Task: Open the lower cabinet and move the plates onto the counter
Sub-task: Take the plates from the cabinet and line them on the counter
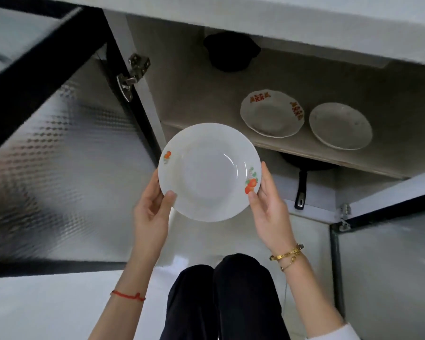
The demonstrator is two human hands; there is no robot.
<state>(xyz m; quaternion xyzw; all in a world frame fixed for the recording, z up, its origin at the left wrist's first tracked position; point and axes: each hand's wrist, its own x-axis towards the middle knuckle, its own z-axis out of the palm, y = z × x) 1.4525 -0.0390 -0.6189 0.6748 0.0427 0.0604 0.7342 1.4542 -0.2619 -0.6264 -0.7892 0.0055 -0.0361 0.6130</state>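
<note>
My left hand (152, 212) grips the near-left rim of the white plate (209, 171), thumb curled over the top edge and fingers tucked beneath it. My right hand (270, 212) does the same on the opposite rim, thumb pressed beside the orange fruit print and fingers wrapped under the edge. Between the two I hold the plate level in the air, in front of the open lower cabinet and above my knees (221, 298), which are in dark trousers. It touches no surface.

Inside the cabinet, two more plates lie flat on the upper shelf (231, 109): a patterned plate (272, 113) with red motifs on its rim, and just beside it to the right a plain plate (340, 125). They sit close together, and I cannot tell whether their rims touch. Farther back on that shelf sits a dark pot (231, 51), partly in shadow. Beneath the shelf a black frying pan (304, 168) pokes out, its handle pointing toward me.

The left cabinet door (59, 143) is swung wide, its textured glass framed in black, hung on a metal hinge (133, 74). The right cabinet door (390, 266) stands open too. A red string bracelet (128, 295) circles my left wrist, gold bracelets (287, 256) my right.
</note>
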